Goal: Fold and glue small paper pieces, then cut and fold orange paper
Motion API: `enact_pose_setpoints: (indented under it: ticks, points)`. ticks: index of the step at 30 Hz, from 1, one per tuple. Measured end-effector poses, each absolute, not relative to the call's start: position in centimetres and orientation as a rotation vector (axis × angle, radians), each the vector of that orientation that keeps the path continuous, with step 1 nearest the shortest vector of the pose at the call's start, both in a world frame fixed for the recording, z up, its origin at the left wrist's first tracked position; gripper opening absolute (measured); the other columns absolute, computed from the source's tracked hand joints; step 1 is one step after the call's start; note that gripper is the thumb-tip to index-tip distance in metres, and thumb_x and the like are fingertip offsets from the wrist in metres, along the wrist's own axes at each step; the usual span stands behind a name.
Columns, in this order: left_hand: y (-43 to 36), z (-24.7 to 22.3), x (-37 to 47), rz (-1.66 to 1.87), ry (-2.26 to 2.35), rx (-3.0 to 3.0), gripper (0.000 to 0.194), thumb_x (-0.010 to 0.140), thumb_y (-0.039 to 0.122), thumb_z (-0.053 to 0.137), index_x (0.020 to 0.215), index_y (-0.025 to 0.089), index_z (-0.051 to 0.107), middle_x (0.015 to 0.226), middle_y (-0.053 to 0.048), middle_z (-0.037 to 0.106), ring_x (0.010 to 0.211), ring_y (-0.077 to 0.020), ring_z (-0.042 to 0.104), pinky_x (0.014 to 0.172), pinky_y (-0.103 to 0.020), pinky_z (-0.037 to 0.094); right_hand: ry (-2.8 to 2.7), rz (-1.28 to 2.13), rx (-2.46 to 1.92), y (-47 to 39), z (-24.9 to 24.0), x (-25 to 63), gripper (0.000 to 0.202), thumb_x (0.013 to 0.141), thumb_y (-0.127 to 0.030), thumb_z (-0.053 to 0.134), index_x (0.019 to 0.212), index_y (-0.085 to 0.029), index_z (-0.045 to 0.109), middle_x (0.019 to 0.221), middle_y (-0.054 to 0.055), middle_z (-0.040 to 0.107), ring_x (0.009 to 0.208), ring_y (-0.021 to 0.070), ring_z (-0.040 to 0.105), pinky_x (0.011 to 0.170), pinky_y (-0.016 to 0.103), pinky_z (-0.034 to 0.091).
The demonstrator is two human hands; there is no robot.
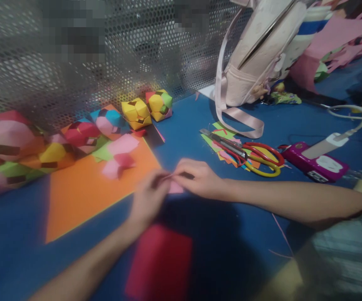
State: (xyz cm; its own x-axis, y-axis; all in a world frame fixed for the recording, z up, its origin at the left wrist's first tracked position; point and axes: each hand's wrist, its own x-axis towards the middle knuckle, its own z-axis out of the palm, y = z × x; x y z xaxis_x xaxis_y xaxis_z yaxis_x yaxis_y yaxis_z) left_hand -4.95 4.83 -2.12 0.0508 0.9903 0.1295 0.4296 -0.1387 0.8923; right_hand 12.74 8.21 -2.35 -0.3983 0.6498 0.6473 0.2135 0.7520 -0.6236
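A small piece of pink paper point(176, 187) is pinched between my two hands, over the blue table near the right end of an orange sheet point(93, 196). My left hand point(151, 192) is blurred, its fingers closed on the paper's left side. My right hand point(198, 177) grips the paper from the right with thumb and fingers together. Part of the paper is hidden by the fingers. Folded pink pieces point(121, 152) lie on the orange sheet, left of my hands. A red sheet point(160, 263) is below my left hand, blurred.
Folded paper balls point(136, 113) line the perforated metal panel point(121, 54). Right of my hands are scissors point(262, 159), a cutter point(227, 144) and paper scraps point(218, 133). Farther right stand a pale bag point(252, 58) and a purple device point(314, 163) with a cable.
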Motion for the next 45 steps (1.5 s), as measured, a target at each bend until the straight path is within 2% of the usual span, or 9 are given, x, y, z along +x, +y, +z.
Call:
enact_pose_setpoints:
  ticks: [6, 10, 14, 17, 21, 32, 38, 41, 45]
  points:
    - [4.7, -1.9, -5.0, 1.061, 1.49, 1.75, 0.013, 0.083, 0.025, 0.056, 0.088, 0.021, 0.068, 0.086, 0.0, 0.071, 0.079, -0.0152, 0.064, 0.074, -0.027, 0.048, -1.982, 0.593, -0.751, 8.2, -2.3, 12.6, 0.01, 0.084, -0.019, 0.06, 0.075, -0.015, 0.06, 0.067, -0.001, 0.055, 0.059, 0.0084, 0.05, 0.056, 0.02, 0.038]
    - [4.7, -2.2, -5.1, 1.071, 1.471, 1.756, 0.013, 0.08, 0.019, 0.055, 0.086, 0.021, 0.067, 0.082, 0.0, 0.07, 0.076, -0.0152, 0.063, 0.074, -0.028, 0.048, -2.024, 0.552, -0.758, 8.2, -2.4, 12.7, 0.019, 0.086, -0.017, 0.054, 0.067, -0.016, 0.056, 0.064, -0.001, 0.055, 0.06, 0.0089, 0.049, 0.057, 0.021, 0.036]
    - [4.6, -2.2, -5.0, 1.107, 1.501, 1.763, 0.015, 0.078, 0.017, 0.055, 0.086, 0.022, 0.067, 0.082, 0.001, 0.069, 0.076, -0.0144, 0.063, 0.073, -0.026, 0.049, -2.021, 0.598, -0.804, 8.1, -2.3, 12.7, 0.014, 0.085, -0.02, 0.056, 0.071, -0.016, 0.058, 0.066, -0.001, 0.057, 0.061, 0.0095, 0.05, 0.058, 0.021, 0.036]
    - [4.4, -2.0, -4.8, 1.134, 1.524, 1.765, 0.017, 0.078, 0.015, 0.054, 0.086, 0.023, 0.067, 0.082, 0.002, 0.069, 0.076, -0.0141, 0.063, 0.073, -0.026, 0.049, -2.054, 0.614, -0.862, 8.1, -2.3, 12.7, 0.016, 0.084, -0.02, 0.056, 0.068, -0.017, 0.056, 0.064, -0.001, 0.056, 0.06, 0.0095, 0.048, 0.058, 0.022, 0.035]
    - [4.3, -1.7, -4.7, 1.127, 1.546, 1.788, 0.016, 0.077, 0.015, 0.055, 0.084, 0.022, 0.067, 0.082, 0.001, 0.069, 0.077, -0.0149, 0.063, 0.075, -0.027, 0.05, -2.097, 0.527, -0.852, 8.2, -2.6, 12.6, 0.025, 0.086, -0.021, 0.052, 0.061, -0.018, 0.052, 0.06, -0.001, 0.054, 0.058, 0.0104, 0.047, 0.06, 0.024, 0.034]
    - [4.2, -1.6, -4.7, 1.101, 1.571, 1.79, 0.016, 0.078, 0.017, 0.054, 0.085, 0.022, 0.067, 0.082, 0.0, 0.069, 0.076, -0.0147, 0.062, 0.075, -0.026, 0.049, -2.163, 0.578, -0.879, 8.3, -2.4, 12.7, 0.028, 0.085, -0.022, 0.051, 0.058, -0.018, 0.046, 0.057, -0.002, 0.047, 0.057, 0.01, 0.043, 0.059, 0.024, 0.031]
    - [4.5, -1.4, -4.5, 1.052, 1.514, 1.756, 0.014, 0.079, 0.02, 0.054, 0.087, 0.021, 0.064, 0.085, 0.0, 0.069, 0.079, -0.0157, 0.062, 0.077, -0.027, 0.049, -2.084, 0.761, -0.958, 8.3, -2.2, 12.5, 0.028, 0.083, -0.025, 0.055, 0.057, -0.018, 0.046, 0.056, -0.004, 0.047, 0.055, 0.0087, 0.04, 0.055, 0.023, 0.027]
    - [4.8, -1.4, -4.6, 1.043, 1.517, 1.715, 0.013, 0.079, 0.022, 0.052, 0.086, 0.02, 0.063, 0.084, -0.001, 0.069, 0.079, -0.0169, 0.062, 0.076, -0.029, 0.049, -2.019, 0.883, -0.98, 8.2, -1.9, 12.4, 0.026, 0.083, -0.031, 0.057, 0.062, -0.018, 0.05, 0.06, -0.003, 0.05, 0.058, 0.0095, 0.043, 0.055, 0.022, 0.03]
    - [5.5, -1.9, -4.9, 1.054, 1.518, 1.678, 0.017, 0.076, 0.019, 0.049, 0.087, 0.02, 0.062, 0.083, -0.002, 0.068, 0.078, -0.0186, 0.062, 0.075, -0.031, 0.05, -1.874, 1.025, -0.987, 8.5, -1.7, 12.4, 0.033, 0.09, -0.04, 0.047, 0.065, -0.018, 0.048, 0.062, -0.003, 0.05, 0.061, 0.0107, 0.045, 0.058, 0.023, 0.034]
